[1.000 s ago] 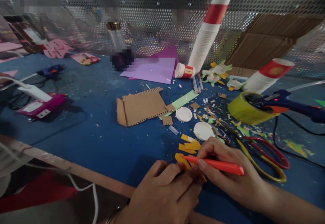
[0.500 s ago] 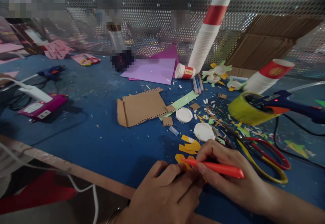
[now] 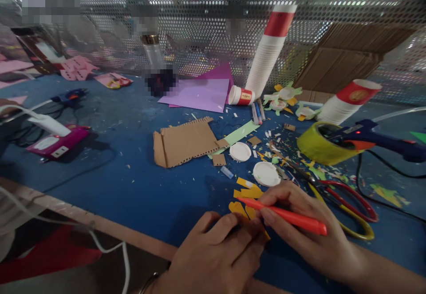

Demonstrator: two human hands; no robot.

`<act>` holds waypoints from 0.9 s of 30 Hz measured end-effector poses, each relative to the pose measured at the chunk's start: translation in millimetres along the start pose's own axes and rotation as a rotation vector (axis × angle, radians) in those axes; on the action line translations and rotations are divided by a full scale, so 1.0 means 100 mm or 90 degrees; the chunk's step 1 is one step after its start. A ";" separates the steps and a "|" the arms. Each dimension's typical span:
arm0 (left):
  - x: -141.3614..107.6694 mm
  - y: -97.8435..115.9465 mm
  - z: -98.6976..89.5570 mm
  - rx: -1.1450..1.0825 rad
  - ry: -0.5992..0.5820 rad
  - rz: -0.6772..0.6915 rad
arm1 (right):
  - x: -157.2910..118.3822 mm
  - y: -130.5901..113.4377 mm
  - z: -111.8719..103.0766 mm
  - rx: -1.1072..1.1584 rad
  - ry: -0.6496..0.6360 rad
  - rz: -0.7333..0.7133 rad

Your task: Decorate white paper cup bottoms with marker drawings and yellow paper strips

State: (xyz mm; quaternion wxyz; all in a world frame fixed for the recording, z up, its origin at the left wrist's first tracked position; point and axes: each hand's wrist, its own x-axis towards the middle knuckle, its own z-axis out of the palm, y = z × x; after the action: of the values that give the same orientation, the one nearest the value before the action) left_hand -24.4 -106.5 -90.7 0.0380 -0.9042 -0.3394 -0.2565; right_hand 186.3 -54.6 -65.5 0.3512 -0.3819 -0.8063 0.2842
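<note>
1. Blue tabletop (image 3: 143,192) gives passage left of the left hand (image 3: 219,249), between the cardboard piece (image 3: 188,143) and near edge (image 3: 109,226).
2. Beside the right hand (image 3: 306,227), scissors (image 3: 317,182), tape roll (image 3: 313,147) and glue gun (image 3: 379,136) stand in the way.
3. Leaning cup stack (image 3: 268,54) and perforated screen (image 3: 196,32) block the far side.

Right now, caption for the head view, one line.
Left hand on orange paper cutouts; right hand holds a slim red pen above the blue tabletop.
</note>
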 end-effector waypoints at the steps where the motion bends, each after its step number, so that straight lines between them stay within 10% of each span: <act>1: 0.00 0.00 0.00 0.010 -0.003 0.009 | 0.00 0.00 0.00 -0.004 0.002 -0.004; 27: 0.03 0.00 0.01 0.027 0.036 0.033 | 0.06 -0.02 0.02 -0.019 -0.089 -0.015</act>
State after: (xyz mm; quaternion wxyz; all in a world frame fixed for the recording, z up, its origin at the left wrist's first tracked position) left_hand -22.1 -104.6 -90.6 0.0735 -0.9039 -0.3203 -0.2738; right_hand 181.1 -50.8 -62.9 0.2914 -0.3566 -0.8375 0.2940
